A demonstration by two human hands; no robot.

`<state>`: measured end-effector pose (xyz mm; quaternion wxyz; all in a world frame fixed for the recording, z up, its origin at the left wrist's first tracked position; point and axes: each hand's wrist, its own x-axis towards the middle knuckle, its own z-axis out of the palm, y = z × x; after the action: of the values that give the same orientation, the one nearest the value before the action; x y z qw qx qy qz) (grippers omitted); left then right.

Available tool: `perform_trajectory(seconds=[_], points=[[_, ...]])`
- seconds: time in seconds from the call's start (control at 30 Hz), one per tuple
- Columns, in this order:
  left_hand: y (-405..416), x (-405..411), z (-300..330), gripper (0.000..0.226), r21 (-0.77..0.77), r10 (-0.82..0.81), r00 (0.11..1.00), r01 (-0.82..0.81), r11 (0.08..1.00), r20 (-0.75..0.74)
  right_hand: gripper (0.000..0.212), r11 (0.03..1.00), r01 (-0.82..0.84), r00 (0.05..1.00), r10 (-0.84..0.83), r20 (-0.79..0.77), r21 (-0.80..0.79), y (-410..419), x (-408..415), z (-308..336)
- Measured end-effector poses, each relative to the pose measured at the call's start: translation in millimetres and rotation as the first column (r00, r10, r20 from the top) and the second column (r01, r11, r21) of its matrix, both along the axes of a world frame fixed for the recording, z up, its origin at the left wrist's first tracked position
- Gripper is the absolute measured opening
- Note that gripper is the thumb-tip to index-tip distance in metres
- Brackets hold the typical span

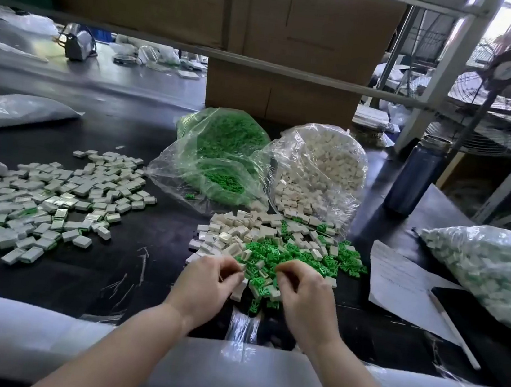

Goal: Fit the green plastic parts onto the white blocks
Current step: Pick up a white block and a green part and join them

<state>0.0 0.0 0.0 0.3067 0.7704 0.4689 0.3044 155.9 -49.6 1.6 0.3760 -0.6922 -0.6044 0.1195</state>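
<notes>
Fitted pieces (52,196), white blocks with green showing at their edges, lie spread over the left part of the dark table (128,261). To their right the left hand (208,279) reaches forward from a bare forearm, palm down, its fingers curled in at the near edge of the loose heap; whether they pinch a piece or only touch the heap cannot be told, since the fingertips are tucked under. Just beyond the knuckles lie the white blocks (236,233) and, mixed in beside them, the green plastic parts (291,256). The right hand (301,288) mirrors the left, palm down, fingers bent tightly, fingertips buried among the green parts, and its hold is equally unclear. Behind the heap two clear bags stand open, the green bag (217,152) left of the white bag (322,173). Farther right stand a dark bottle (415,175), a paper sheet (404,284) and another filled bag (491,269).
</notes>
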Motion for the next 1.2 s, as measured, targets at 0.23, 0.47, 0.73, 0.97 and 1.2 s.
perform_trajectory(seconds=[0.23,0.47,0.73,0.97,1.2], points=[[15.2,20.1,-9.4,0.015,0.094,0.155,0.975,-0.171,0.981,0.159,0.023,0.998,0.06,0.998,-0.06,-0.003,0.021,22.1,1.1,-10.6],[11.8,20.4,-21.1,0.024,0.214,0.153,0.977,-0.183,0.96,0.148,0.027,0.991,0.053,0.997,-0.06,0.053,0.12,23.8,-3.6,-21.9],[12.3,21.9,-21.8,0.026,0.242,0.128,0.988,-0.145,0.959,0.087,0.03,0.994,0.049,0.992,-0.06,0.113,0.096,26.1,-3.7,-25.4],[6.9,20.8,-24.6,0.027,0.278,0.124,0.992,-0.116,0.953,-0.01,0.021,0.988,0.141,0.976,-0.149,0.16,0.059,27.9,1.7,-28.6],[7.2,19.1,-25.3,0.012,0.248,0.079,0.997,-0.074,0.966,-0.011,0.023,0.985,0.17,0.98,-0.173,0.104,0.034,22.9,2.5,-26.0]])
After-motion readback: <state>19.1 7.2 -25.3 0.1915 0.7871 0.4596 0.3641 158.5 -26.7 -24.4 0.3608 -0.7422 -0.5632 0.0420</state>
